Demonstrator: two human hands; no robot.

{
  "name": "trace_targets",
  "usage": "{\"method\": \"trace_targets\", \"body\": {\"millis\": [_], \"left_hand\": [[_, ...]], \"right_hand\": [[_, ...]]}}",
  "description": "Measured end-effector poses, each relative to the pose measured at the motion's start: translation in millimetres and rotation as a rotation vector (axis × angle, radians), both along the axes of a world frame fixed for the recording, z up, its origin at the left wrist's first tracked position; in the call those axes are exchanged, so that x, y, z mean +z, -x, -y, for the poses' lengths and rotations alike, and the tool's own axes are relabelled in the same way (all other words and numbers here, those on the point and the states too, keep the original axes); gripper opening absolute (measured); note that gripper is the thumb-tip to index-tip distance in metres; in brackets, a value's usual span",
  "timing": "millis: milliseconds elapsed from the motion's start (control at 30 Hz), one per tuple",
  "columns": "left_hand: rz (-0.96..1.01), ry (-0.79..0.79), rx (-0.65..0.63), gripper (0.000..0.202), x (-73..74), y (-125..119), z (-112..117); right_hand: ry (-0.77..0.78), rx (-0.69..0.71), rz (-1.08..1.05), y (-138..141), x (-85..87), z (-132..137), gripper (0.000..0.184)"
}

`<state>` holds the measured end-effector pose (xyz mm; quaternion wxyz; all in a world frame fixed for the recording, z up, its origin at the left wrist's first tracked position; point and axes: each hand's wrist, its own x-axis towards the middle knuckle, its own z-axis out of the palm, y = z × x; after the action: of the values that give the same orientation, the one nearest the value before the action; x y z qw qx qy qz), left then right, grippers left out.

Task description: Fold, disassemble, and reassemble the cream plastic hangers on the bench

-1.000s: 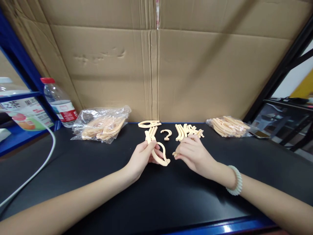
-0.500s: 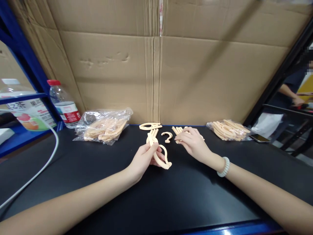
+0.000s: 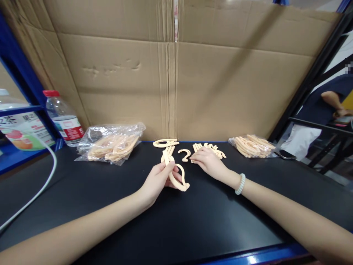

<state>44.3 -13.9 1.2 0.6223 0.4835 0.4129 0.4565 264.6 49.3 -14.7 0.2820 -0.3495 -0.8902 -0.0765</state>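
While the left hand (image 3: 158, 179) wraps its grip snugly round a hanger frame (image 3: 178, 186), centre, likely steadying it | right hand (image 3: 207, 162) curls over strips (image 3: 196, 147) farther right; hold cannot be told | hook (image 3: 188, 153) between, seemingly handy

Cardboard (image 3: 242, 88) stands behind the tabletop (image 3: 193, 221), across the upper frame. Left of centre lies a filled bag (image 3: 111, 145), with a bottle (image 3: 66, 123) to its left. Mid-frame lies a hook (image 3: 189, 154); rightward come loose pieces (image 3: 215, 148), another bag (image 3: 251, 146) and a phone (image 3: 287, 154).
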Motion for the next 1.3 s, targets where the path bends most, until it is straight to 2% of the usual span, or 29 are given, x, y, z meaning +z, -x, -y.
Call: {"method": "trace_targets", "body": {"millis": [233,633,733,800,933,1000,1100,1200,1300], "left_hand": [[-0.005,0.011,-0.001,0.026,0.7,-1,-2],[0.001,0.082,-0.077,0.028,7.5,5,-5],[0.0,0.053,-0.183,0.02,6.2,10,-9],[0.003,0.022,-0.258,0.022,5.9,12,-9],[-0.051,-0.024,-0.302,0.032,6.8,12,-7],[-0.093,-0.057,-0.295,0.035,6.1,10,-6],[-0.147,-0.132,-0.242,0.038,1.9,8,-5],[-0.179,-0.22,-0.189,0.042,-4.4,5,-4],[-0.232,-0.3,-0.132,0.037,-8.6,4,-4]], "right_hand": [[0.033,-0.03,0.053,-1,-3.8,1,0.021],[-0.037,-0.096,0.028,-5,-3.4,11,0.027],[-0.065,-0.02,-0.077,-3,1.5,22,0.028],[-0.089,0.061,-0.133,2,6.7,33,0.031],[-0.147,0.256,-0.022,13,15.7,55,0.033],[-0.171,0.307,0.086,16,17.4,60,0.034],[-0.182,0.296,0.142,15,16.6,61,0.034],[-0.165,0.269,0.102,11,14.1,58,0.029],[-0.078,0.261,-0.047,9,12.4,55,0.026]]}}
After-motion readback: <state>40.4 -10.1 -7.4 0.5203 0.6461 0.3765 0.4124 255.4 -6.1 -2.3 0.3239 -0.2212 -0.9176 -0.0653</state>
